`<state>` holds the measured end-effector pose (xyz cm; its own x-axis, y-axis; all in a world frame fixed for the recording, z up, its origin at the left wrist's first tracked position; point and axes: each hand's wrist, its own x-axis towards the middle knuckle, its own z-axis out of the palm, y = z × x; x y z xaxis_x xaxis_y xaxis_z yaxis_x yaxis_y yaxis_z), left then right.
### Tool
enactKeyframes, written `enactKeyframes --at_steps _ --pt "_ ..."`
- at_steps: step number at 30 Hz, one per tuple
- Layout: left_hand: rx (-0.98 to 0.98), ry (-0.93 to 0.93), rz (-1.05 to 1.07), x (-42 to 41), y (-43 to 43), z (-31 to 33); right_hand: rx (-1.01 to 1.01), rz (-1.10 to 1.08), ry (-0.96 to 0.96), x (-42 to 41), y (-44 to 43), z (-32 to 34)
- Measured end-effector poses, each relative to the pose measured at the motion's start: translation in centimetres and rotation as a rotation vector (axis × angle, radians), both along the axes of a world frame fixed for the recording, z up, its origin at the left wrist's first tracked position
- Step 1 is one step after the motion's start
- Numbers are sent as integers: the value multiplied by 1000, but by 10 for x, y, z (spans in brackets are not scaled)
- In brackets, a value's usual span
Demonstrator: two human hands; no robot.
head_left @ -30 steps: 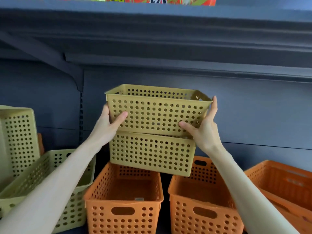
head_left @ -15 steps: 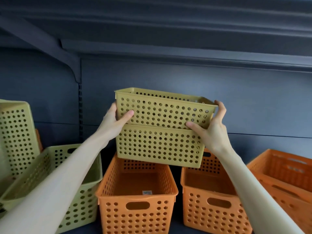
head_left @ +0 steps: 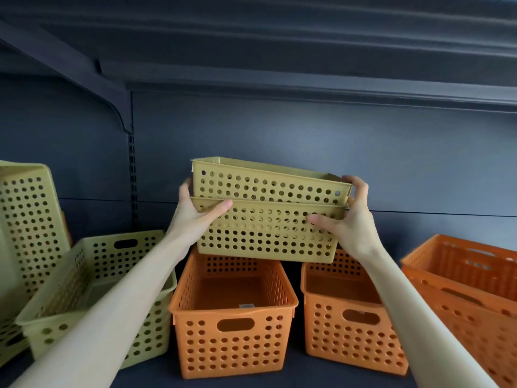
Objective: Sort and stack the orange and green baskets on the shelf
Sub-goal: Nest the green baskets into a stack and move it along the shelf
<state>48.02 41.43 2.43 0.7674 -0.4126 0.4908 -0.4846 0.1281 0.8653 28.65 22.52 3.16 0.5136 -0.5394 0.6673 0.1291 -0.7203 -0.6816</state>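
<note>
Head view shows two green baskets nested one in the other and held in the air between both hands. The left hand [head_left: 195,219] grasps the left end, its thumb lying across the front wall of the lower green basket [head_left: 265,236], just under the rim. The right hand [head_left: 349,222] grasps the right end, its fingers curled over the corner of the upper green basket [head_left: 268,183] and its thumb pressed on the lower one. I judge the hands hold at both ends so that the pair stays together, because the upper basket is not fully pushed in and sits a little tilted.

Directly below the hands, two orange baskets [head_left: 232,326] stand side by side on the shelf [head_left: 251,383], open and apart from the held pair. More orange baskets [head_left: 470,281], already nested, lie to the right of the right hand. To the left of the left hand there is a light green basket [head_left: 92,275], leaning, and a further green one [head_left: 28,219] standing on its end beside it. Probably the held pair should go to that left side, with its own colour.
</note>
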Motion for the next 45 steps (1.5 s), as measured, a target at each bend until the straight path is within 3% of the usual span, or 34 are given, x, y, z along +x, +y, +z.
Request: enactKeyframes --at_steps 8,19,30,38,45 --pt "20 -354 110 -37 50 15 -78 68 -105 -35 32 5" --pt "-50 -322 290 -106 121 -6 -49 203 -163 -79 83 -14" --pt "-123 -302 349 -110 212 -20 9 326 -216 -59 156 -28" --pt "-159 -240 259 -43 261 -18 -180 238 -134 -8 201 -30" --pt "-141 -232 57 31 268 -8 -266 -15 -157 25 238 -27"
